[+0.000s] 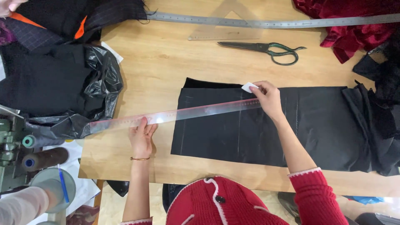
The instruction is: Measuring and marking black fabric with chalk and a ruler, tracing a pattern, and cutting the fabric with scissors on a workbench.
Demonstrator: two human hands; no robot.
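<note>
Lower centre of the frame: red knitted garment (227, 204) with white trim and dark buttons, worn by the person; red sleeve (312, 196) at lower right.

Lower left: sewing machine (8, 146) with thread spools (43, 157), partly in frame.

Left of centre: left hand (141, 137), fingers flat and spread, pressing down on the clear plastic ruler (175, 114); a thin bracelet (139, 158) at the wrist.

Centre: the ruler, long and transparent, lies at a slight slant from the left of the frame up toward the middle, its right part lying over the black fabric (266, 125). The fabric is spread flat on the wooden table (158, 62), from centre to right edge, and bears faint pale lines.

Centre, slightly upper: right hand (268, 98), fingers pinched on a small white chalk piece (249, 87), at the ruler's right end, on the fabric's upper edge.

Left: crumpled black plastic bag (100, 83) with dark cloth.

Upper centre: green-handled scissors (266, 49); clear set square (225, 27); long metal ruler (271, 21) crossing the top.

Upper right: dark red velvet cloth (350, 25), heaped.
</note>
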